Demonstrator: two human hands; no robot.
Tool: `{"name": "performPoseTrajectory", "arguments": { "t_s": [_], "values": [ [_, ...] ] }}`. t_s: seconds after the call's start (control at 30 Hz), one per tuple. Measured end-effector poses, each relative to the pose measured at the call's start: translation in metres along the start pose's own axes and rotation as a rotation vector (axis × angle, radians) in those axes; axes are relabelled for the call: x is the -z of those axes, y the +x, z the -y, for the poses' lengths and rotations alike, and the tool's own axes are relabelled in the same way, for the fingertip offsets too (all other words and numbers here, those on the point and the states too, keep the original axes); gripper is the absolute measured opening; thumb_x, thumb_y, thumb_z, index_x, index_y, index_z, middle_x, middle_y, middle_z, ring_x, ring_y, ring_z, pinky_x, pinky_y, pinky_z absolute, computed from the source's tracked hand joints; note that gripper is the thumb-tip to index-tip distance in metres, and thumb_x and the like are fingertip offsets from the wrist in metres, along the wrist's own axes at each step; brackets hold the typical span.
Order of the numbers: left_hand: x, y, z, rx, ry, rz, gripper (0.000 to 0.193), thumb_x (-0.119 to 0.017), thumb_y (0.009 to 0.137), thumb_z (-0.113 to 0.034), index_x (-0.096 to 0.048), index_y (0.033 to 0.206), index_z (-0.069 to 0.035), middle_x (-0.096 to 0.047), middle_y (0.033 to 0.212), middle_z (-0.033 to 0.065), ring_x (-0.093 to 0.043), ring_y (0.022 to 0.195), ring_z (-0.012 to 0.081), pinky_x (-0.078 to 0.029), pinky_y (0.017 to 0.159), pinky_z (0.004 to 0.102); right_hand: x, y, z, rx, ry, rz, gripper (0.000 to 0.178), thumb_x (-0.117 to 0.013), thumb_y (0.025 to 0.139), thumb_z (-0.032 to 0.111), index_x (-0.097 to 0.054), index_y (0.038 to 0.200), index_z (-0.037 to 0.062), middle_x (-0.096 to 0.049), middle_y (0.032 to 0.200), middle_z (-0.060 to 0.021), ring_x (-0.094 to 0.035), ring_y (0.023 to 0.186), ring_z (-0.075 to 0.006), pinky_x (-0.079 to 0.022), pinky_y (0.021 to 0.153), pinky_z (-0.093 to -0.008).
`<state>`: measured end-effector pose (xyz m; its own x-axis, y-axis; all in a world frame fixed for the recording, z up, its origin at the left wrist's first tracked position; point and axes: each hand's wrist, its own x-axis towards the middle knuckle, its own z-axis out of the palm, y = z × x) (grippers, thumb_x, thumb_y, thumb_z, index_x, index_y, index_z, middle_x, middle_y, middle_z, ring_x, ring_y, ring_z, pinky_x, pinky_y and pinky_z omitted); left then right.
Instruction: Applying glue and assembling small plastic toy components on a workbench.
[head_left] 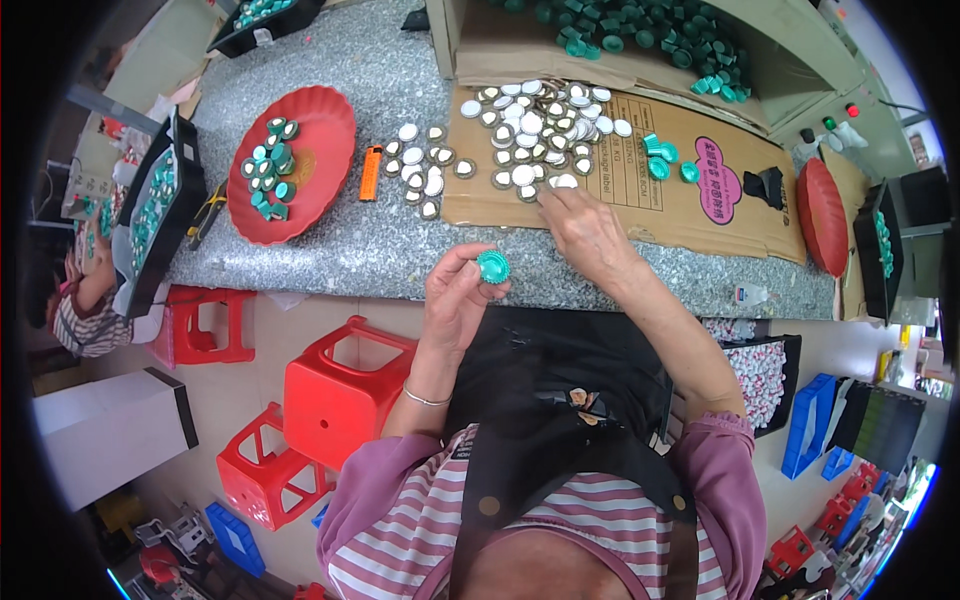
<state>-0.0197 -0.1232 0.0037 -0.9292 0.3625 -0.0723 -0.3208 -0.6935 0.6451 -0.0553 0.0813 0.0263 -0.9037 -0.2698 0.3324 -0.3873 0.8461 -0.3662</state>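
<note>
Cap (493,267), green and ridged, sits pinched in the left hand (453,300) near the granite counter's (380,262) front edge; the right hand (588,235) reaches the white-faced discs (530,122) on cardboard (480,209), its grip unclear. Disc-picking seems in hand; lifting one calls for a fingertip pinch.

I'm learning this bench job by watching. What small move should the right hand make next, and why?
Probably pinch up one pale disc with the right hand and bring it toward the green cap. The left hand holds that cap, while the right hand is down at the near edge of the pile of discs.
</note>
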Motion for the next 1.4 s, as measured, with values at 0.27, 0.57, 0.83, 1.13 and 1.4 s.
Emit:
{"name": "performPoseTrajectory", "arguments": {
  "t_s": [0.27, 0.57, 0.83, 1.13, 1.4],
  "values": [
    [-0.009, 0.020, 0.007, 0.066, -0.065, 0.115, 0.025, -0.052, 0.090, -0.014, -0.053, 0.108, 0.002, -0.062, 0.090, 0.0108, -0.063, 0.075, 0.0177, -0.052, 0.066, 0.0265, 0.042, -0.032, -0.055, -0.700, 0.836, 0.073, 0.020, -0.058, 0.086, 0.007, -0.062, 0.103, -0.0009, -0.061, 0.083, 0.0011, -0.057, 0.074, -0.0069, -0.047, 0.064, -0.0225],
    [-0.020, 0.025, 0.021, 0.106, -0.064, 0.140, 0.024, -0.050, 0.091, -0.014, -0.053, 0.109, 0.001, -0.062, 0.090, 0.0105, -0.063, 0.075, 0.0168, -0.052, 0.066, 0.0259, 0.075, -0.050, -0.054, -0.481, 0.298, 0.065, 0.029, -0.062, 0.079, 0.007, -0.058, 0.106, -0.0008, -0.057, 0.096, -0.0171, -0.061, 0.077, -0.0318, -0.050, 0.069, -0.0337],
    [-0.036, 0.029, 0.032, 0.133, -0.065, 0.102, 0.032, -0.051, 0.091, -0.016, -0.049, 0.119, 0.000, -0.061, 0.097, 0.0102, -0.063, 0.081, 0.0167, -0.053, 0.070, 0.0260, 0.059, -0.043, -0.051, -0.287, 0.037, 0.063, 0.033, -0.064, 0.073, 0.007, -0.059, 0.104, 0.0005, -0.058, 0.099, -0.0152, -0.056, 0.092, -0.0334, -0.047, 0.079, -0.0385],
    [-0.049, 0.034, 0.044, 0.204, -0.189, 0.139, 0.032, -0.050, 0.091, -0.013, -0.048, 0.121, 0.000, -0.056, 0.115, 0.0151, -0.058, 0.101, 0.0227, -0.049, 0.089, 0.0327, 0.060, -0.041, -0.060, -0.148, 0.007, 0.066, 0.027, -0.062, 0.070, 0.004, -0.061, 0.097, 0.0002, -0.060, 0.090, -0.0149, -0.058, 0.083, -0.0330, -0.048, 0.072, -0.0385],
    [-0.050, 0.039, 0.054, 0.235, -0.228, 0.136, 0.030, -0.049, 0.092, -0.013, -0.049, 0.119, -0.001, -0.054, 0.117, 0.0156, -0.055, 0.107, 0.0218, -0.046, 0.094, 0.0344, 0.064, -0.057, -0.034, -0.295, 0.309, -0.213, 0.027, -0.066, 0.065, -0.002, -0.062, 0.092, -0.0011, -0.062, 0.089, -0.0117, -0.064, 0.074, -0.0198, -0.051, 0.066, -0.0285]
  ]
}}
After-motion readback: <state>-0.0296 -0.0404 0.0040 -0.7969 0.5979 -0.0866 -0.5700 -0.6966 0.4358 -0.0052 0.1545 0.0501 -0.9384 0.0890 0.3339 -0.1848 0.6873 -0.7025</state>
